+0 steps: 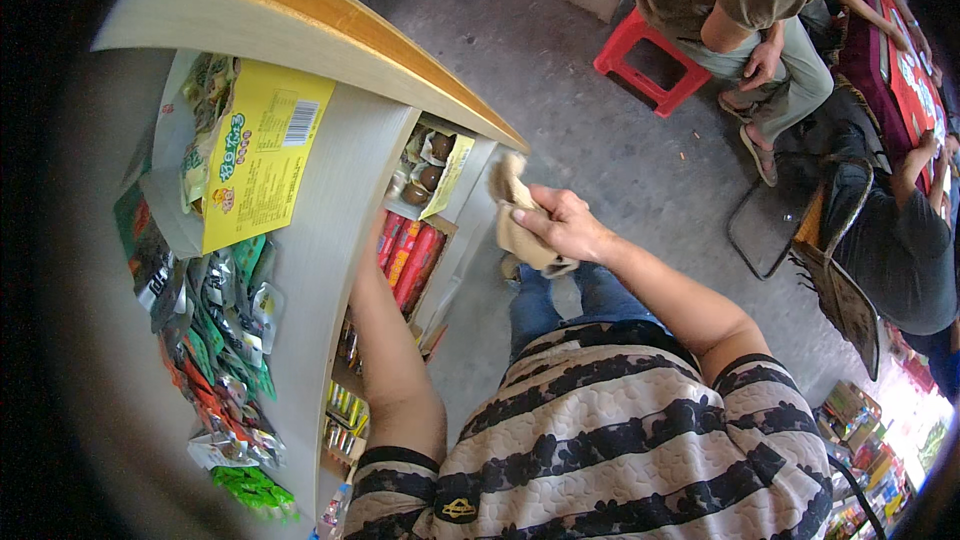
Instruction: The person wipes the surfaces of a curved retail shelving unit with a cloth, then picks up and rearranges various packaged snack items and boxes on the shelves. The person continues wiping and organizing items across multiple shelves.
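Note:
My right hand (562,221) grips a folded beige cloth (525,236) in front of the shelf's end, above the floor. My left forearm (394,345) reaches into a lower level of the shelf unit (341,180), and the upper board hides the hand itself. Close to that arm sit red-wrapped packages (409,259) in a box. Beyond them stands an open carton of round brown items (431,176). On the upper board are a yellow display box (262,157) of packets and a row of loose snack packets (217,322).
A wooden-edged top board (330,22) overhangs the shelf. A person (735,7) sits on a red plastic stool (652,64) across the floor (480,67). Nearby are a folding chair (836,270) and people around a table with a red cover (896,52). Stacked goods (862,435) stand at lower right.

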`<state>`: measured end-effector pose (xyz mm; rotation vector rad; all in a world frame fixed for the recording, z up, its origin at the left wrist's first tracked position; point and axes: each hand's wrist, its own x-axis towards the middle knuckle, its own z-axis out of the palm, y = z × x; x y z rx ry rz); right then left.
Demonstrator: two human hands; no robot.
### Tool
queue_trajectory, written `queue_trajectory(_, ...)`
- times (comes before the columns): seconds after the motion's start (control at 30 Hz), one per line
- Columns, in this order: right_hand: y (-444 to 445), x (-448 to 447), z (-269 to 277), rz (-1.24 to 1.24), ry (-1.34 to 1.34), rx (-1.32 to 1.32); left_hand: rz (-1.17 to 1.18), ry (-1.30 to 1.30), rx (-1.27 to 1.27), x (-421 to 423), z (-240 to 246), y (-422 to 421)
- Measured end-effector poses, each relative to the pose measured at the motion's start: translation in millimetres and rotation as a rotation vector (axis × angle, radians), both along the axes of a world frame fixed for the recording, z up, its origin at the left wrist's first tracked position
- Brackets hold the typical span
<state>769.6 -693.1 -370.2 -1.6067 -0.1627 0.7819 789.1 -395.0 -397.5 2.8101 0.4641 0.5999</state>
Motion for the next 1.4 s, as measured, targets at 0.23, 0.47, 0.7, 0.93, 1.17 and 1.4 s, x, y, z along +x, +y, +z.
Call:
queue_trajectory(0.23, 57, 9, 6, -0.07, -0.49, 0.256, -0.438, -0.023, -0.483, -48, 51, -114)
queue_trajectory(0.47, 46, 23, -24, -0.336, 0.507, 0.481, -0.25, 0.02, -1.106, -52, 62, -107)
queue_trajectory(0.7, 38, -7, 4, -0.049, 0.035, 0.374, 0.027, 0.042, -1.405, -55, 36, -110)
queue_trajectory(0.93, 11, 8, 0, 0.036, 0.168, 0.401, 0.171, -0.067, -1.818, -56, 23, -103)
queue_trajectory(1.17, -24, -3, -32, -0.042, 0.122, 0.084, 0.218, -0.085, -1.017, -4, -15, 31)
queue_trajectory(1.4, -41, -23, -39, -0.054, 0.124, 0.045, -0.127, 0.392, -0.006, 22, -39, 23)
